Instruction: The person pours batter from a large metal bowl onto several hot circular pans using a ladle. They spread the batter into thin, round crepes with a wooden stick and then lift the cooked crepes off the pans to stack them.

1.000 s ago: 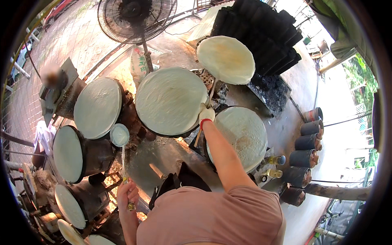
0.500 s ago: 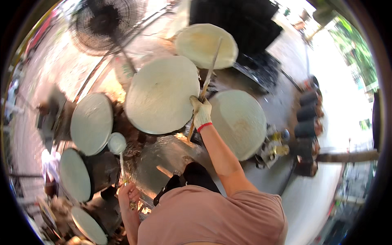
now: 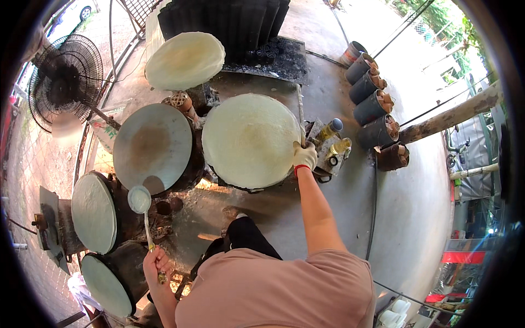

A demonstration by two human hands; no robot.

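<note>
My left hand (image 3: 158, 261), bare, is closed around the handle of a ladle (image 3: 140, 201). The ladle's bowl carries white liquid and hangs by the near rim of a round griddle (image 3: 126, 156), which has a brown patch in its middle. In my right hand (image 3: 304, 154), gloved in white with a red cuff, is a thin stick (image 3: 301, 112) pointing away from me. That hand is at the right edge of a large round pale sheet (image 3: 251, 142). Whether the glove touches the sheet I cannot tell.
Another round pale sheet (image 3: 186, 60) lies beyond. Two pale round griddles (image 3: 93, 213) (image 3: 106, 284) stand at left, near a black fan (image 3: 64, 82). Jars (image 3: 331, 128) sit on a small stand at right. Several dark buckets (image 3: 374, 106) line up beyond them.
My view has turned, shifting the scene left. My right hand went from beside the middle griddle to the right-hand sheet's far side. The middle griddle, pale before, shows brown. The ladle is closer to it.
</note>
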